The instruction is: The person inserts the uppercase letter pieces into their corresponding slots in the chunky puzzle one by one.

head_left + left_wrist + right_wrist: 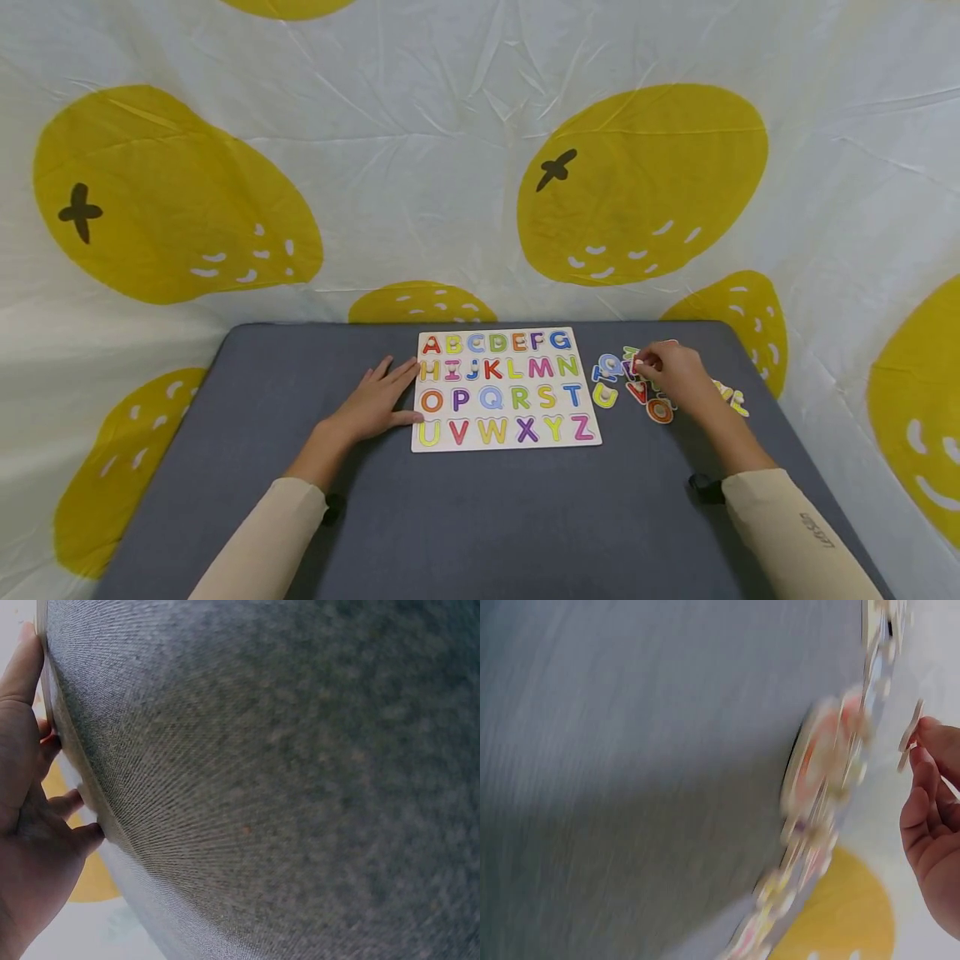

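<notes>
A white alphabet puzzle board (480,414) lies flat on the dark table, its rows of coloured letters running from A to Z. Several letters in the upper left bear small knobs. My left hand (378,402) touches the board's left edge with fingers spread, thumb near the U; the left wrist view shows those fingertips (90,832) along the edge. To the board's right, my right hand (672,372) is raised over a heap of loose letter pieces. Between thumb and finger it pinches a thin letter piece (911,735), edge-on in the right wrist view, so which letter cannot be told.
Beside the board lie a yellow U piece (604,396), a blue Q piece (610,364) and an orange O piece (660,411). More yellow pieces (737,403) are right of my right wrist. Behind the grey table (495,525) hangs a fruit-patterned cloth (420,200).
</notes>
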{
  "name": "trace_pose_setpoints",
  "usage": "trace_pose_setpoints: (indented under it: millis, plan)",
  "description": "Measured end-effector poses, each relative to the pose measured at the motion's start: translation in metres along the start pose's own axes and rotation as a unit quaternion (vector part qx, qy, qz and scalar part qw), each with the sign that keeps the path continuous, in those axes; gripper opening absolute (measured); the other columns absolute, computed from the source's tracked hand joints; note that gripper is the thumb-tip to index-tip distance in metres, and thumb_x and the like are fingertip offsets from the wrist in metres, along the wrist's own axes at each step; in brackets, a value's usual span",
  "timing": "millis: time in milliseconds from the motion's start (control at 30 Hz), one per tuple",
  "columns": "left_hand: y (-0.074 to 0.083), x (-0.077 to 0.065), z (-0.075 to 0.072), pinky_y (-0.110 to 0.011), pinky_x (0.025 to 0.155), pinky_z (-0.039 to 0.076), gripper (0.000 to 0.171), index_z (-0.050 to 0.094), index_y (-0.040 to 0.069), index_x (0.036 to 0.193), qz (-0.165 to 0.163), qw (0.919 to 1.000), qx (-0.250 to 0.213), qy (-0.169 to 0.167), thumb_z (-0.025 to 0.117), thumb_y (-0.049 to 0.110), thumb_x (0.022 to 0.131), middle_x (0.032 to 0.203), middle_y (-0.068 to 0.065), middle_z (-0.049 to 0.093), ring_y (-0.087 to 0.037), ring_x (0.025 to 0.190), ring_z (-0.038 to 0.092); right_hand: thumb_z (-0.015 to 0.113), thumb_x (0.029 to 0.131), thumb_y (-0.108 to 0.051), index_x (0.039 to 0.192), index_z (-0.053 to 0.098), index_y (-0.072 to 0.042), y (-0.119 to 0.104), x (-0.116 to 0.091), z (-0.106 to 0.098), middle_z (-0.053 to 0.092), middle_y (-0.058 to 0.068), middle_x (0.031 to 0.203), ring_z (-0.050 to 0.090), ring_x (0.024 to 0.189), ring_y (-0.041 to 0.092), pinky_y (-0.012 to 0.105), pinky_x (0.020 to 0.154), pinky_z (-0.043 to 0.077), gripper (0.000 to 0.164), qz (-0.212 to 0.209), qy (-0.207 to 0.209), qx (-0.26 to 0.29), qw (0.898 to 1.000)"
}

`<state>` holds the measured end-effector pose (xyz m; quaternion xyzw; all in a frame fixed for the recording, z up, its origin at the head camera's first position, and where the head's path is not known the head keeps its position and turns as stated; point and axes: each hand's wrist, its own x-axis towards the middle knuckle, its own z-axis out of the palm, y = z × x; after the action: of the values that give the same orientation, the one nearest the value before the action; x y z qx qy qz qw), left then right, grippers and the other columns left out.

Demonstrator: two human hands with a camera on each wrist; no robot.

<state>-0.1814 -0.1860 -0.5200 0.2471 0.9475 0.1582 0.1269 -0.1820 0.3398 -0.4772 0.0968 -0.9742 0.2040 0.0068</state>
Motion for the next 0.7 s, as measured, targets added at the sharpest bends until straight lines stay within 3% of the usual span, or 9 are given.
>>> trace_pose_setpoints:
  millis: [333,700]
  plan:
    - [0.0,0.001,0.0,-0.069,0.123,0.015,0.1,0.024,0.015,0.166,-0.005,1.0,0.0,-0.005,0.069,0.062,0.09,0.173,-0.004,0.023,-0.046,0.159,0.012,0.076,0.095,-0.013,0.101,0.076,-0.003,-0.057,0.027,0.031,0.067,0.008,0.09,0.058,0.078,0.018,0.033,0.07,0.05,0.011,-0.057,-0.021,0.032,0.998]
    - [-0.002,0.001,0.0,-0.069,0.123,0.016,0.099,0.025,0.014,0.166,-0.002,1.0,0.002,-0.003,0.069,0.062,0.091,0.172,-0.006,0.024,-0.047,0.158,0.013,0.075,0.096,-0.016,0.101,0.076,-0.007,-0.114,0.059,0.061,0.067,0.002,0.086,0.057,0.078,0.015,0.031,0.072,0.05,0.01,-0.09,-0.062,0.047,0.993]
